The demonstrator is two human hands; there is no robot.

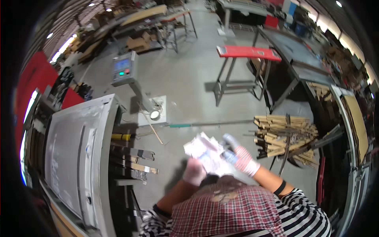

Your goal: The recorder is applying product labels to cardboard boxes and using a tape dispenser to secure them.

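in the head view, a crumpled bundle of white sheets [211, 154] is held up near the middle, just in front of the wearer's red-and-white checked apron [233, 209] and above the grey floor [173, 98]; whether it is paper, film or cloth cannot be told. its near left edge is grasped by the left hand [194, 172], gloved in pale pinkish white and curled closed. at its right side the striped red-and-white glove of the right hand [242, 156] is set, with one bluish digit raised off the bundle; whether the remaining fingers are pinched on it or only laid against it cannot be told.

the step in hand is judged to be the handling of the loose sheets between both hands. for the next move, a steady left grasp and a firmer right-hand hold on the free edges would be called for, since the layers look slack and easily slipped.

no brand or label can be made out. any print on the bundle is blurred; faint marks on the large grey metal panel [65, 158] at the left cannot be read, and the lettering on the blue screen [122, 64] of the grey control box, far left, is too small.
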